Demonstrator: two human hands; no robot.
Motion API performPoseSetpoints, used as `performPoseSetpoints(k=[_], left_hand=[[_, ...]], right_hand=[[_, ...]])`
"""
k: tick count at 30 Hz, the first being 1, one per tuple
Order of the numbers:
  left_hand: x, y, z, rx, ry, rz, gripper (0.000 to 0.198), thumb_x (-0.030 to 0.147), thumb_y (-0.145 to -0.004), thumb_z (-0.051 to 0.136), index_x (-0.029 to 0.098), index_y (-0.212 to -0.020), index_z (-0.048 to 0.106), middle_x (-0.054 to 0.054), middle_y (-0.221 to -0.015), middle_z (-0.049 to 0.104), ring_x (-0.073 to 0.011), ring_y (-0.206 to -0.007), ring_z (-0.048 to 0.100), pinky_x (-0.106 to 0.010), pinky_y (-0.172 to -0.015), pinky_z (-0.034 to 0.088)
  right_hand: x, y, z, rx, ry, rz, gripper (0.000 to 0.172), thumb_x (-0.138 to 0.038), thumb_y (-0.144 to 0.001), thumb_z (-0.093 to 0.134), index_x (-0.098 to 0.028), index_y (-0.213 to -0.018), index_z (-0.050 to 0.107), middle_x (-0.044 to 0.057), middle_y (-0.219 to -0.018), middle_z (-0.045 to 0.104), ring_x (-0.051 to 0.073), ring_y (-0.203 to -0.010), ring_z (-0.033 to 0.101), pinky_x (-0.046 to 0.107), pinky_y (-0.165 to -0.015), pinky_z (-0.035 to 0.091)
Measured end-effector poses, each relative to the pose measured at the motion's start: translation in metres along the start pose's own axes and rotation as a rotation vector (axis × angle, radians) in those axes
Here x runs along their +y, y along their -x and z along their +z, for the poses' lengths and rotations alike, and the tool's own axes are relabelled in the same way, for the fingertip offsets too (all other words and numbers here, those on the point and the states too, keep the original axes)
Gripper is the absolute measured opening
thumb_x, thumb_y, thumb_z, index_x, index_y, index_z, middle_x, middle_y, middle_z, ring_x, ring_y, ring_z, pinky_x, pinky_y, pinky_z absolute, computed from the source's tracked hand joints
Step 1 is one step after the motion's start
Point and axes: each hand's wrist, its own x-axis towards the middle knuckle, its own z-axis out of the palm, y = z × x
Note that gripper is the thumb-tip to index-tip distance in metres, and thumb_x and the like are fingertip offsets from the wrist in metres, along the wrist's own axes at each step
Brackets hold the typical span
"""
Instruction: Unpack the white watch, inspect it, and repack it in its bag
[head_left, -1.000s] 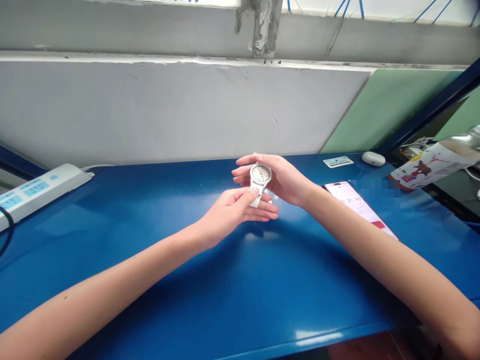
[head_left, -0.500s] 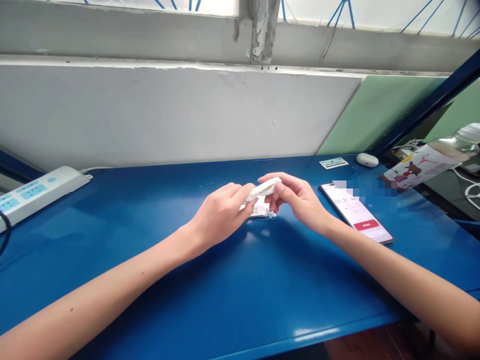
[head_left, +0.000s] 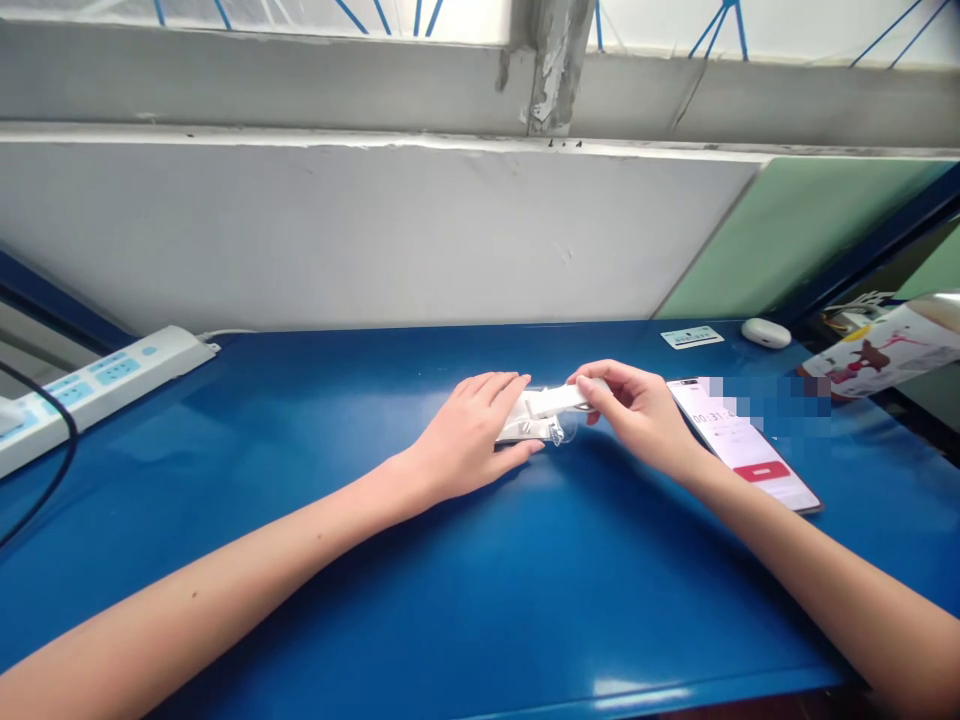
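Where right hand (head_left: 643, 415) pinches, strap (head_left: 556, 401) white, straight.

Bright, diffuse light enters through translucent white window panes (head_left: 465, 18) along the top, nearly blown out. The glossy blue bench (head_left: 480, 600) shows a pale sheen mid-surface and a sharp glare streak on its front edge; soft shadows lie beneath the bare forearms (head_left: 300, 550). The flat white band (head_left: 559, 400) looks slightly blurred. Blocky pixelation crosses the pale-screened phone (head_left: 731, 445). Wide-angle distortion stretches the sides.
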Motion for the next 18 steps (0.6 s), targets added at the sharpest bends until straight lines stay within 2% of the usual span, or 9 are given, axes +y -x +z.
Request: performPoseSetpoints(k=[5, 8, 11, 15, 18], left_hand=[[-0.008, 0.005, 0.005, -0.124, 0.03, -0.089, 0.064, 0.047, -0.095, 0.06, 0.006, -0.142, 0.045, -0.022, -0.144, 0.054, -0.0362, -0.136, 0.048, -0.056, -0.118, 0.033], [-0.011, 0.005, 0.005, -0.158, 0.048, -0.106, 0.063, 0.046, -0.099, 0.055, 0.007, -0.147, 0.041, -0.022, -0.144, 0.054, -0.0354, -0.134, 0.049, -0.055, -0.114, 0.038], [-0.013, 0.006, 0.004, -0.166, 0.052, -0.124, 0.066, 0.047, -0.099, 0.053, 0.008, -0.151, 0.037, -0.022, -0.143, 0.054, -0.0364, -0.13, 0.05, -0.053, -0.106, 0.046], [-0.015, 0.007, 0.005, -0.15, 0.074, -0.107, 0.061, 0.046, -0.1, 0.052, 0.009, -0.148, 0.041, -0.02, -0.14, 0.055, -0.0356, -0.127, 0.05, -0.052, -0.104, 0.047], [-0.016, 0.008, 0.008, -0.12, 0.093, -0.072, 0.056, 0.045, -0.102, 0.049, 0.01, -0.145, 0.044, -0.019, -0.139, 0.056, -0.034, -0.126, 0.049, -0.052, -0.104, 0.048]], right_hand=[[0.011, -0.004, -0.009, 0.067, 0.231, -0.059, 0.025, -0.041, -0.097, 0.055, -0.02, -0.09, 0.068, 0.002, -0.079, 0.067, 0.015, -0.065, 0.057, 0.028, -0.057, 0.044], [0.015, -0.005, -0.013, 0.097, 0.473, -0.138, 0.02, -0.034, -0.097, 0.054, -0.02, -0.088, 0.067, 0.001, -0.073, 0.066, 0.015, -0.062, 0.056, 0.028, -0.059, 0.041], [0.019, -0.006, -0.015, 0.094, 0.627, -0.141, 0.016, -0.03, -0.095, 0.053, -0.021, -0.087, 0.064, -0.001, -0.066, 0.062, 0.015, -0.057, 0.052, 0.029, -0.058, 0.037], [0.021, -0.008, -0.015, 0.043, 0.584, -0.061, 0.017, -0.03, -0.095, 0.052, -0.022, -0.083, 0.06, -0.004, -0.058, 0.053, 0.014, -0.053, 0.046, 0.029, -0.053, 0.032], [0.021, -0.007, -0.012, -0.02, 0.479, -0.049, 0.02, -0.034, -0.098, 0.049, -0.022, -0.087, 0.061, -0.003, -0.061, 0.054, 0.015, -0.055, 0.048, 0.028, -0.053, 0.034]])
